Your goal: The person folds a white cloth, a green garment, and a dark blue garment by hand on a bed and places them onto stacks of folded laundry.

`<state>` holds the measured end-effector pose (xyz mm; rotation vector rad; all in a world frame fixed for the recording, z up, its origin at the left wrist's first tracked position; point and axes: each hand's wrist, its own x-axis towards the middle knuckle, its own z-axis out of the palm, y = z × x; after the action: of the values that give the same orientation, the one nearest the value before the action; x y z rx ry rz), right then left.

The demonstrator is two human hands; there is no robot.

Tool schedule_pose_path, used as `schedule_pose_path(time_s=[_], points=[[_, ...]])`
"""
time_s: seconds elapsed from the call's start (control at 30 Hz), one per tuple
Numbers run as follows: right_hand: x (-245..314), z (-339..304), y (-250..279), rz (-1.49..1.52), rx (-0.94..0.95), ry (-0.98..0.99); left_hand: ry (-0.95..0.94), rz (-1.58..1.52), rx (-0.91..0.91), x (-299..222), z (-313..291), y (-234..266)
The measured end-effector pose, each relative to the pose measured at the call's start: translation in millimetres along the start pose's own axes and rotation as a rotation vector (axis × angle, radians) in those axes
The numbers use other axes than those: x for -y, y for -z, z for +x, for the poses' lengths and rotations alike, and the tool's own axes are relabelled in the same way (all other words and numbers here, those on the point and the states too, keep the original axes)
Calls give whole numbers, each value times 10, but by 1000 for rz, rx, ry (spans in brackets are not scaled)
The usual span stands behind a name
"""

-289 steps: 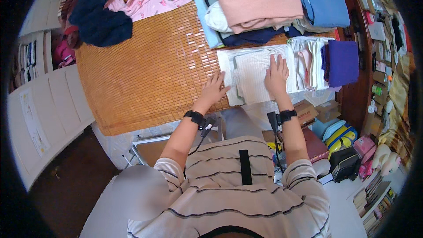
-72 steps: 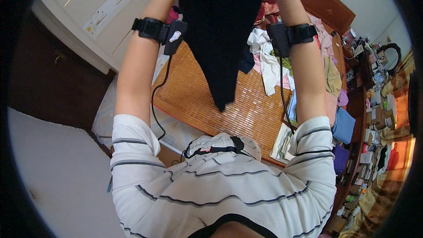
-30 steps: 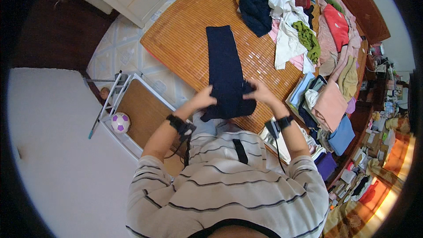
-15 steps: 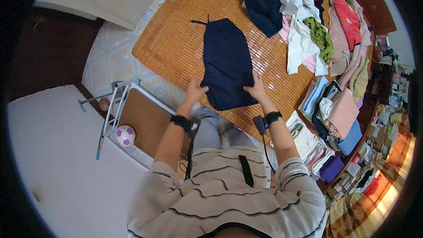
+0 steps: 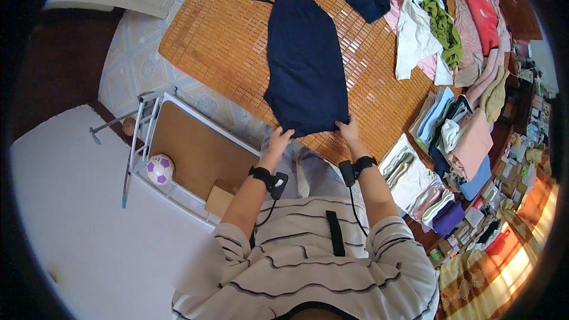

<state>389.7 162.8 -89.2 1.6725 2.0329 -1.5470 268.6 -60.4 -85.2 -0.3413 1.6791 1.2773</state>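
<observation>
A pair of dark navy shorts [image 5: 308,65] lies folded lengthwise on the slatted bamboo mat [image 5: 219,41]. Its drawstring trails out at the far left corner, and its hem faces me. My left hand [image 5: 277,144] is closed on the near left corner of the hem, thumb on top. At the near right corner my right hand [image 5: 349,132] pinches the hem in the same way. The cloth between my hands looks fairly flat, with its near edge at the mat's border. Both wrists wear black straps with small black boxes and cables.
Loose clothes, among them a white garment [image 5: 413,35] and a green one [image 5: 443,32], are heaped at the far right. Folded stacks [image 5: 415,181] stand to my right. On the left, a white-framed board [image 5: 189,142] carries a ball [image 5: 160,169]; tiled floor [image 5: 133,65] lies beyond.
My hands have closed on the hem corners, coming from beside the shorts. The view has shifted, so the mat and clothes sit higher in it. The shorts look straighter and longer.
</observation>
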Motion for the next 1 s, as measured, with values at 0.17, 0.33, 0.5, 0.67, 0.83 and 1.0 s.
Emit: schedule_pose_path(time_s=[0.17, 0.33, 0.5, 0.67, 0.83, 1.0], points=[[-82, -290, 259, 268, 308, -266, 147, -53, 199, 59, -255, 250], [-277, -882, 669, 430, 641, -611, 291, -192, 296, -298, -999, 326], [141, -1296, 1023, 354, 689, -780, 426, -267, 314, -677, -1507, 398], [874, -1173, 1136, 655, 631, -720, 262, -205, 418, -1148, -1306, 493], [1495, -503, 845, 969, 465, -307, 112, -366, 393, -1805, -576, 381], [1491, -26, 498, 491, 260, 192, -318, -373, 92, -2200, -46, 182]])
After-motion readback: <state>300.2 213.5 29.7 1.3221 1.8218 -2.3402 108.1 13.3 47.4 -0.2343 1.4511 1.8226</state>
